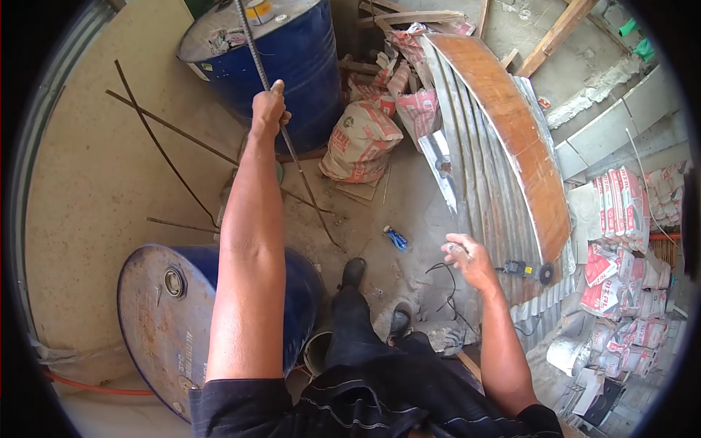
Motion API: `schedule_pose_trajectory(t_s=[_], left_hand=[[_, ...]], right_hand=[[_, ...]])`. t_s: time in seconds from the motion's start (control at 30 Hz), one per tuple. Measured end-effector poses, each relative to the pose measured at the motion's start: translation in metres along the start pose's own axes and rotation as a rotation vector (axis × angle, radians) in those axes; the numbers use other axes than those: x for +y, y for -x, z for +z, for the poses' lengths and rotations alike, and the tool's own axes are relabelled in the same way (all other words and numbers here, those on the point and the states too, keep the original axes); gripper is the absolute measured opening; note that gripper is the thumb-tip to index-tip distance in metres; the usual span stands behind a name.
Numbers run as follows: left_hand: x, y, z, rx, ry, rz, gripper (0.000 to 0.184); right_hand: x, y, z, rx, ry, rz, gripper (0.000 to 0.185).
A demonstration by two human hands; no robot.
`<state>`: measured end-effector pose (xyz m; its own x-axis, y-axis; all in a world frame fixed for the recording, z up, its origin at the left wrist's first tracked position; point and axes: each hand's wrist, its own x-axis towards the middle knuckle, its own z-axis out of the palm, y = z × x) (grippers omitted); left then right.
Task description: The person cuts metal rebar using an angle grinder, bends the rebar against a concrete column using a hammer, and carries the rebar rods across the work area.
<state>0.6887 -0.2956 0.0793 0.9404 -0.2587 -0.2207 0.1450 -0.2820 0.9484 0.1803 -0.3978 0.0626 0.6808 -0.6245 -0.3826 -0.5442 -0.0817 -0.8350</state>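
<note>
My left hand (pixel 269 109) is closed around a long ribbed steel bar (pixel 299 164), which slants from the top edge down to the floor near my feet. On the right, my right hand (pixel 467 257) hangs in the air with its fingers apart and nothing in it. Just beyond it, a metal strip or blade (pixel 441 166) lies on corrugated metal sheets (pixel 478 157). An angle grinder (pixel 522 269) rests to the right of that hand, its black cord trailing below.
Blue drums stand at the upper left (pixel 303 62) and lower left (pixel 168 314). More thin bars (pixel 164 125) lean by the wall. Cement bags (pixel 361 142) lie ahead, others (pixel 621 208) are stacked right. A blue packet (pixel 396 238) lies on the floor.
</note>
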Motion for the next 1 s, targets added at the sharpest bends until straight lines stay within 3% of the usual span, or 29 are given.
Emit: schedule_pose_trajectory(t_s=[0.1,0.17,0.27,0.43,0.53,0.73,0.8,0.9,1.0], left_hand=[[-0.008,0.059,-0.017,-0.052,0.013,0.122,0.053],[0.007,0.153,-0.031,0.099,0.017,0.037,0.054],[-0.024,0.256,-0.061,0.181,0.206,0.105,0.056],[-0.071,0.414,-0.083,0.102,0.214,0.207,0.051],[-0.105,0.499,-0.095,0.219,0.175,0.209,0.046],[-0.166,0.591,-0.152,0.344,0.226,0.115,0.041],[-0.178,0.607,-0.163,0.357,0.261,0.069,0.040],[-0.200,0.620,-0.195,0.510,0.390,-0.220,0.037],[-0.225,0.621,-0.232,0.541,0.557,-0.291,0.031]], right_hand=[[0.045,0.022,-0.025,0.060,-0.112,0.103,0.042],[0.077,0.041,-0.037,0.113,-0.178,0.174,0.044],[0.114,0.067,-0.041,0.094,-0.247,0.269,0.044],[0.140,0.092,-0.019,-0.076,-0.265,0.196,0.040],[0.139,0.106,-0.009,-0.173,-0.215,0.094,0.040],[0.180,0.125,-0.030,-0.303,-0.057,0.061,0.041],[0.199,0.134,-0.045,-0.281,-0.033,0.137,0.039],[0.254,0.143,-0.067,-0.217,-0.119,0.261,0.038],[0.306,0.147,-0.090,-0.133,-0.200,0.418,0.041]])
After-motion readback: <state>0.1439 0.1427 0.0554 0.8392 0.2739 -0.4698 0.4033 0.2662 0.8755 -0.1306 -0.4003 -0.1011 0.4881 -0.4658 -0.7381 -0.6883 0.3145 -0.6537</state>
